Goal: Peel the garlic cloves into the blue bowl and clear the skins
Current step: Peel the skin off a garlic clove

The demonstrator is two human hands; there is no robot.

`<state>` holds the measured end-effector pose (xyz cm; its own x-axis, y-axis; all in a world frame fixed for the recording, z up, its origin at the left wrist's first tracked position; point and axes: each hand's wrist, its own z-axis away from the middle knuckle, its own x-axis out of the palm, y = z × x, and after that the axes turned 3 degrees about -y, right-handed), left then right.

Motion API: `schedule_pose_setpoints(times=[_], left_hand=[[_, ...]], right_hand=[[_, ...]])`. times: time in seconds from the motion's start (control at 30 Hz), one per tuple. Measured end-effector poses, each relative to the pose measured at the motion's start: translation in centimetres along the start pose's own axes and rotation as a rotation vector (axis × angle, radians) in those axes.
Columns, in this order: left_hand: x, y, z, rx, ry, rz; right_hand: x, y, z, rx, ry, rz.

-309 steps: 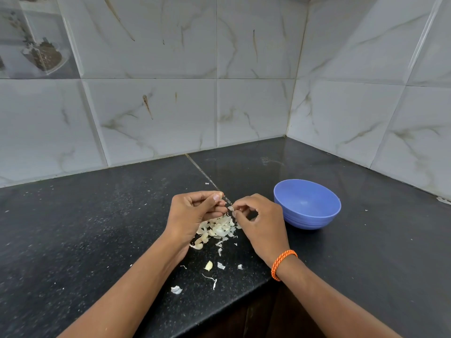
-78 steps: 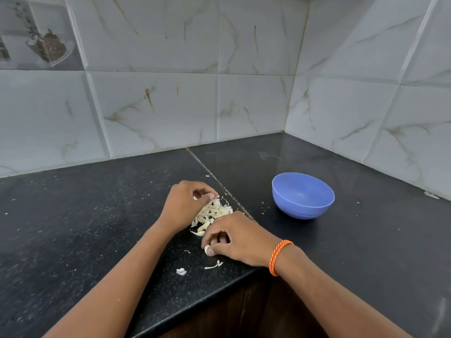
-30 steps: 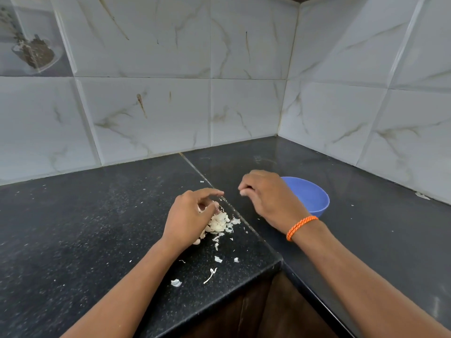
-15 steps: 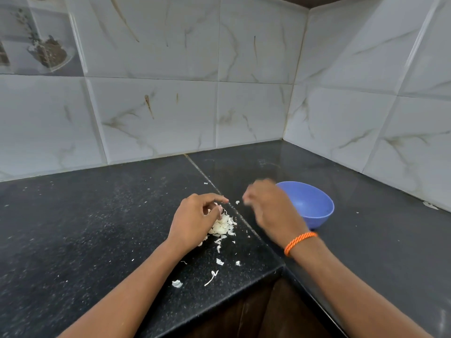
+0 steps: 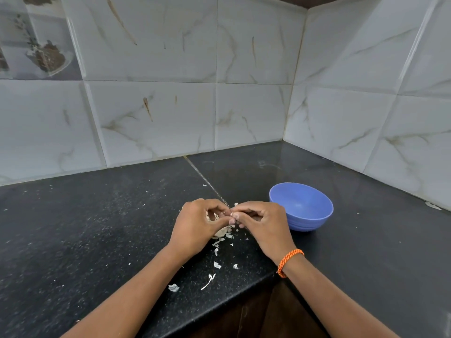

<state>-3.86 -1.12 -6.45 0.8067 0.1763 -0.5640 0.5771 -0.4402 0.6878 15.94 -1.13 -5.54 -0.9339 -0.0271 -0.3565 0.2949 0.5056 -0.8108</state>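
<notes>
My left hand (image 5: 199, 225) and my right hand (image 5: 262, 222) meet fingertip to fingertip just above a small heap of pale garlic skins (image 5: 222, 232) on the black counter. Both sets of fingers curl inward and pinch a small garlic clove between them; the clove itself is almost wholly hidden. The blue bowl (image 5: 302, 206) stands upright on the counter just right of my right hand; the part of its inside that I see looks empty. Loose skin scraps (image 5: 216, 265) lie scattered toward the counter's front edge.
The black counter (image 5: 97, 228) fills a corner, with tiled walls behind and to the right. Its front edge (image 5: 244, 286) runs close under my wrists, with a dark cabinet below. An orange band (image 5: 289, 261) sits on my right wrist.
My right hand has swung back left from beside the bowl and now meets the left hand over the skin heap. The left hand has stayed by the heap.
</notes>
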Motion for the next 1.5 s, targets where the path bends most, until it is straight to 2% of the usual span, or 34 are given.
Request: schedule_pose_setpoints(times=[0.23,0.5,0.8,1.2,1.33,1.5], left_hand=[[0.0,0.1,-0.1,0.019,0.004,-0.029],[0.0,0.2,0.1,-0.009,0.060,-0.058],[0.2,1.3,0.5,-0.036,0.140,-0.132],[0.2,2.0,0.6,-0.111,0.178,-0.128],[0.2,1.9,0.7,-0.123,0.190,-0.094],[0.2,1.8,0.7,-0.147,0.149,0.062]], right_hand=[[0.0,0.8,-0.1,0.085,0.000,-0.143],[0.5,1.4,-0.1,0.058,-0.055,-0.106],[1.2,1.3,0.6,-0.011,0.075,-0.001],[1.8,1.0,0.7,-0.052,0.074,0.029],[2.0,1.0,0.7,-0.085,0.073,0.047],[1.9,1.1,0.7,-0.068,0.087,-0.042]])
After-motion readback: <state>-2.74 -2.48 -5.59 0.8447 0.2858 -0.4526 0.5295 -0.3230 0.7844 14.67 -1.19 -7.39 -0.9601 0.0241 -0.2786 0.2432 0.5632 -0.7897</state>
